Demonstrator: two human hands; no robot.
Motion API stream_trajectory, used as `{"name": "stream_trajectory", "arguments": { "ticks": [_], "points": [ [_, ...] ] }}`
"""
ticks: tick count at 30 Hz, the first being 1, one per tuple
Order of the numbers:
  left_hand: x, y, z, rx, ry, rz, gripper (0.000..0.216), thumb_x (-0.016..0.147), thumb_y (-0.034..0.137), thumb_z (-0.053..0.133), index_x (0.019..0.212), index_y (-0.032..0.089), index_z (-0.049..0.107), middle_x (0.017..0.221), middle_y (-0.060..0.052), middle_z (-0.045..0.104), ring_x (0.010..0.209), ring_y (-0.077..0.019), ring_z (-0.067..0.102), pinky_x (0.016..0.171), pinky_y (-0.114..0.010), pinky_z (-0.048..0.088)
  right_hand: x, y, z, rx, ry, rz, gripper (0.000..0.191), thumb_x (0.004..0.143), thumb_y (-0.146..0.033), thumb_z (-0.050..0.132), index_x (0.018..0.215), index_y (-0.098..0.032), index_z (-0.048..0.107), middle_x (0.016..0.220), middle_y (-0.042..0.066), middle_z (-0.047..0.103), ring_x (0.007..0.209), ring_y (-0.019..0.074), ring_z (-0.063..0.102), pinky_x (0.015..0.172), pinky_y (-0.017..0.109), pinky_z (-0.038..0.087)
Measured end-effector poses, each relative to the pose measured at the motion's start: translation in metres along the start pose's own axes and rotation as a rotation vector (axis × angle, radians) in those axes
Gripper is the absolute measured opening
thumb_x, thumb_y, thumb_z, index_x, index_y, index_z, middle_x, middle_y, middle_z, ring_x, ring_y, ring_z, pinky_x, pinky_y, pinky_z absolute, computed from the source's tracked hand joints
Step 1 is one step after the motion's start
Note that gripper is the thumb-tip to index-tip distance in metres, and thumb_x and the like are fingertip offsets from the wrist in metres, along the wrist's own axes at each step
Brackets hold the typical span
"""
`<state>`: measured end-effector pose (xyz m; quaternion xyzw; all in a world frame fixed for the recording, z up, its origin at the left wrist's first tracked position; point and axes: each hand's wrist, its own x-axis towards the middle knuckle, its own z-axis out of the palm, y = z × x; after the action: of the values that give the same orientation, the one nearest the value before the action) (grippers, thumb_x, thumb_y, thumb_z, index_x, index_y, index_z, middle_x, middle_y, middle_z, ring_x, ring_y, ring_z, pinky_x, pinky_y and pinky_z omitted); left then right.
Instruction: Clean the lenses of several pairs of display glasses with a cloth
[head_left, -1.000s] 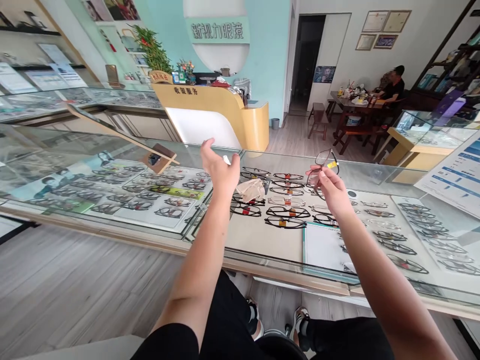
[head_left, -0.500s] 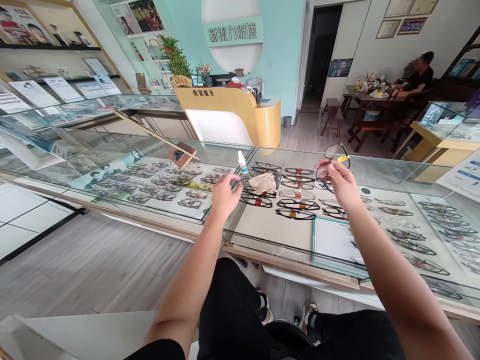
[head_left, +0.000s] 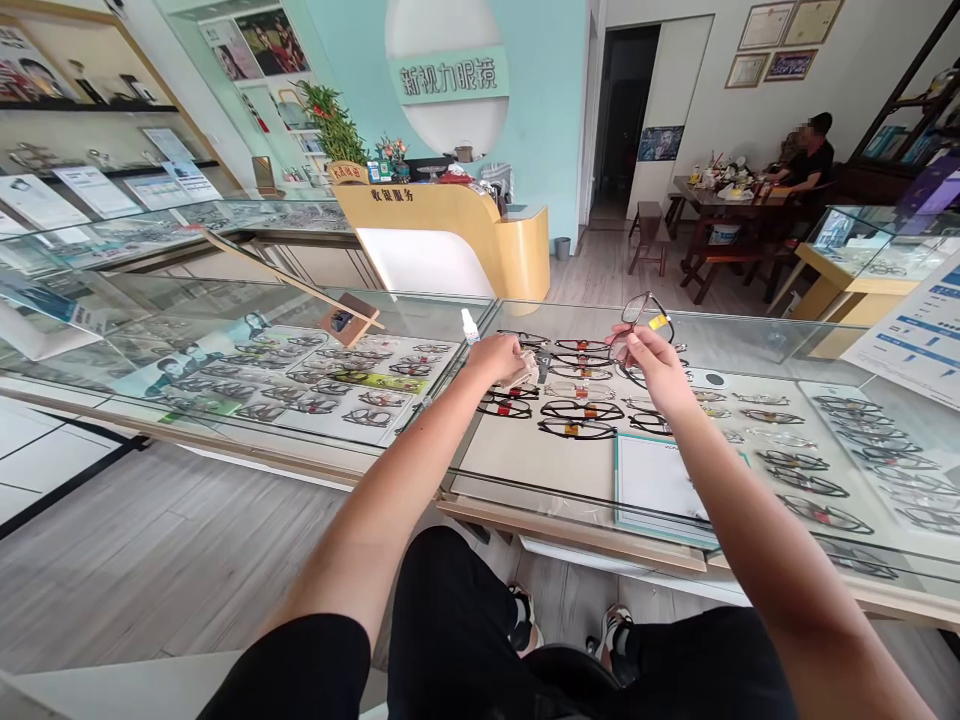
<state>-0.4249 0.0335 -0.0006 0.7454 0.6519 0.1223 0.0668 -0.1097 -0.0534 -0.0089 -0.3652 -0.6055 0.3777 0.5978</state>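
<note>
In the head view my right hand (head_left: 660, 368) pinches a pair of eyeglasses (head_left: 637, 308) with a dark frame and a yellow tag, raised above the glass counter. My left hand (head_left: 496, 360) lies over a crumpled beige cloth (head_left: 531, 372) on the counter top, its fingers closed on the near part of it. Those fingertips are partly hidden behind the hand. Just beyond my left hand stands a small white bottle (head_left: 469, 325), its lower part covered by the hand.
Beneath the glass top (head_left: 525, 465) lie several rows of spectacles (head_left: 577, 429) and a white teal-edged board (head_left: 651, 480). A wooden stand (head_left: 349, 320) sits to the left. Farther off are a cashier desk (head_left: 521, 260) and a person (head_left: 810, 160) seated at a table.
My left hand has moved right and down from beside the bottle onto the cloth and closed on it. My right hand still holds the eyeglasses up. The view has shifted slightly.
</note>
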Motion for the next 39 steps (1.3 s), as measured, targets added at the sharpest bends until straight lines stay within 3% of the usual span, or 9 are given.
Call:
{"name": "stream_trajectory", "arguments": {
  "ticks": [5,8,14,19,21,25,30,34,39],
  "points": [
    [0.008,0.003,-0.006,-0.027,-0.017,-0.007,0.011,0.085,0.028,0.086,0.082,0.022,0.077,0.106,-0.013,0.085,0.116,-0.0354,0.076,0.097,-0.04,0.053,0.0,-0.002,0.001,0.01,-0.014,0.008,0.058,0.094,-0.085,0.08,0.109,-0.029,0.082,0.117,0.005,0.086,0.085,0.0202,0.066,0.075,0.036,0.053],
    [0.009,0.003,-0.015,-0.084,0.027,-0.025,0.008,0.094,0.029,0.076,0.097,0.021,0.077,0.107,-0.014,0.083,0.113,-0.0351,0.076,0.098,-0.042,0.052,0.0,-0.002,0.002,0.018,-0.017,0.007,0.06,0.095,-0.086,0.079,0.113,-0.029,0.082,0.118,0.006,0.086,0.087,0.0206,0.066,0.076,0.036,0.053],
    [0.016,0.006,-0.04,-0.297,0.094,-0.038,0.028,0.104,0.036,0.057,0.119,0.021,0.075,0.114,-0.012,0.082,0.103,-0.0321,0.076,0.086,-0.04,0.055,-0.001,-0.005,0.004,0.021,-0.017,0.006,0.061,0.096,-0.087,0.078,0.115,-0.029,0.083,0.119,0.006,0.085,0.086,0.0205,0.064,0.079,0.036,0.057],
    [0.013,0.022,-0.05,-0.839,0.061,0.05,0.029,0.091,0.045,0.072,0.104,0.021,0.082,0.106,-0.007,0.084,0.103,-0.0295,0.075,0.092,-0.038,0.056,-0.003,-0.011,0.008,0.054,-0.02,-0.018,0.062,0.094,-0.088,0.079,0.11,-0.028,0.083,0.117,0.007,0.084,0.087,0.0209,0.063,0.082,0.038,0.06],
    [0.008,0.034,-0.05,-0.95,0.029,0.095,0.034,0.087,0.051,0.08,0.101,0.02,0.082,0.103,-0.007,0.084,0.103,-0.0298,0.075,0.092,-0.038,0.056,-0.003,-0.015,0.009,0.064,-0.019,-0.025,0.061,0.094,-0.088,0.08,0.109,-0.029,0.083,0.116,0.007,0.084,0.09,0.0217,0.066,0.086,0.039,0.06],
    [-0.004,0.06,-0.045,-0.935,-0.013,0.205,0.043,0.09,0.063,0.083,0.097,0.021,0.08,0.095,-0.005,0.081,0.097,-0.0277,0.073,0.087,-0.036,0.054,-0.004,-0.022,0.009,0.078,-0.006,-0.042,0.058,0.095,-0.086,0.08,0.113,-0.031,0.082,0.116,0.007,0.085,0.105,0.0258,0.072,0.093,0.04,0.061],
    [-0.019,0.087,-0.035,-1.021,-0.103,0.27,0.052,0.091,0.07,0.085,0.105,0.021,0.08,0.099,-0.004,0.081,0.092,-0.024,0.072,0.083,-0.033,0.054,-0.005,-0.026,0.008,0.081,-0.031,-0.04,0.058,0.097,-0.087,0.076,0.113,-0.031,0.081,0.113,0.007,0.085,0.107,0.0271,0.074,0.094,0.041,0.063],
    [-0.02,0.097,-0.026,-1.07,-0.069,0.294,0.064,0.084,0.082,0.088,0.099,0.02,0.079,0.092,-0.003,0.078,0.086,-0.0223,0.069,0.077,-0.031,0.052,-0.006,-0.027,0.006,0.136,-0.064,-0.029,0.051,0.1,-0.081,0.078,0.113,-0.031,0.083,0.115,0.006,0.086,0.116,0.0278,0.077,0.105,0.042,0.061],
    [-0.014,0.097,-0.013,-1.215,-0.095,0.275,0.077,0.073,0.091,0.093,0.099,0.019,0.08,0.093,-0.004,0.079,0.086,-0.0219,0.069,0.077,-0.032,0.053,-0.007,-0.03,0.004,0.145,-0.047,0.01,0.054,0.097,-0.081,0.081,0.113,-0.03,0.083,0.116,0.006,0.087,0.109,0.0269,0.076,0.097,0.04,0.063]
  ]
}}
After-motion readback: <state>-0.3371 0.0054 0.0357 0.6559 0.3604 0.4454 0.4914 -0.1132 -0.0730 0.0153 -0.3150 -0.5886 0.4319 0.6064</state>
